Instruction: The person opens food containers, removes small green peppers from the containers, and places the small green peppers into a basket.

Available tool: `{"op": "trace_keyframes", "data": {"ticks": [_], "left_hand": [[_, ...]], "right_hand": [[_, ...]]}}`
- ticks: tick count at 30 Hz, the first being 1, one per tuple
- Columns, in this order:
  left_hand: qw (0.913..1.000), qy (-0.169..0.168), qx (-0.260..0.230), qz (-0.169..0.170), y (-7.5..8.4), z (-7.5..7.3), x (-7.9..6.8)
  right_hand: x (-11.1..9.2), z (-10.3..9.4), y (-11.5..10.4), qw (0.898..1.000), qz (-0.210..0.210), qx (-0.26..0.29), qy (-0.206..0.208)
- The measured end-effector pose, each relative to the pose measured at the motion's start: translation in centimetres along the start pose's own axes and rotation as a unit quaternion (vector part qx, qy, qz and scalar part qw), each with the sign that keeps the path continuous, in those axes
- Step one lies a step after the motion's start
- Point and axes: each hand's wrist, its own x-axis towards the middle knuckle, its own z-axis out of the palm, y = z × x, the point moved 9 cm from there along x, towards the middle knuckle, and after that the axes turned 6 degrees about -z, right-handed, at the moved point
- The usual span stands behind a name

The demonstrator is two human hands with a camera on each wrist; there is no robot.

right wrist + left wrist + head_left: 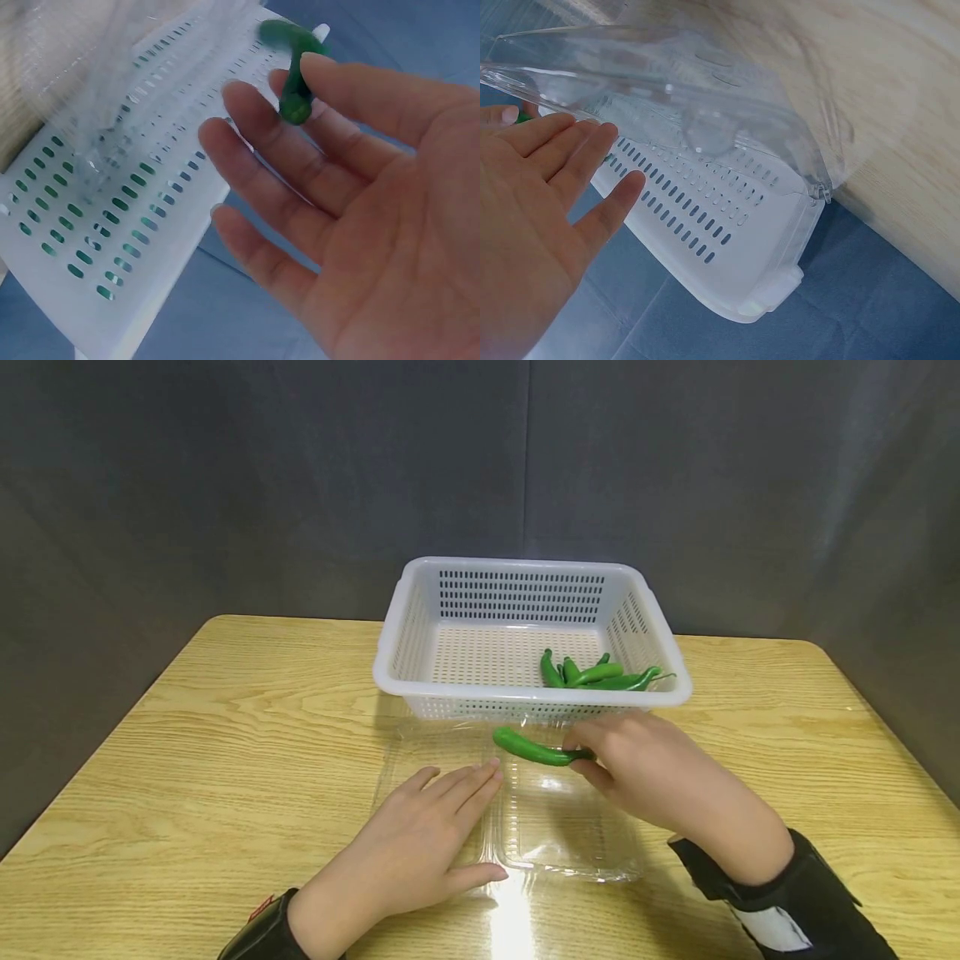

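Note:
Between thumb and fingers my right hand [637,764] pinches a green chili pepper [532,749] by its stem end, above the right half of a clear plastic clamshell box [555,835]. In the right wrist view the chili pepper [296,109] points away from the palm. My left hand [420,831] lies with straight fingers over the left half of the opened box, its fingertips near the middle fold. The left wrist view shows that hand [547,187] beside the clear plastic [742,127], holding nothing; whether it touches the plastic I cannot tell.
Behind the box stands a white perforated basket [420,685], with several green chili peppers [600,675] in its front right corner. All of it sits on a wood-grain table [225,760]. A dark cloth [300,485] hangs behind the table.

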Motion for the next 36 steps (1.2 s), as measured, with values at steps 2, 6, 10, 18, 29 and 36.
{"op": "trace_keyframes", "data": {"ticks": [2, 6, 10, 18, 29, 36], "left_hand": [[1.0, 0.002, -0.001, 0.0, 0.0, 0.0, 0.0], [1.0, 0.005, -0.004, 0.002, 0.0, 0.0, 0.0], [1.0, 0.005, -0.005, 0.001, 0.0, 0.0, 0.0], [1.0, 0.008, -0.001, 0.002, 0.0, 0.1, 0.0], [1.0, 0.005, 0.0, 0.002, 0.0, 0.1, 0.0], [1.0, 0.0, 0.0, 0.001, 0.0, 0.1, 0.0]], "right_hand": [[0.1, -0.4, -0.1, 1.0, -0.004, -0.002, 0.009], [0.0, -1.3, -0.4, 0.999, -0.018, -0.014, 0.037], [-0.2, -2.3, -0.3, 0.996, -0.023, -0.031, 0.075], [-0.4, -3.8, 0.3, 0.99, -0.003, -0.06, 0.129], [-0.7, -4.5, 1.9, 0.982, 0.043, -0.082, 0.165], [-0.8, -4.4, 2.9, 0.979, 0.078, -0.074, 0.173]]}}
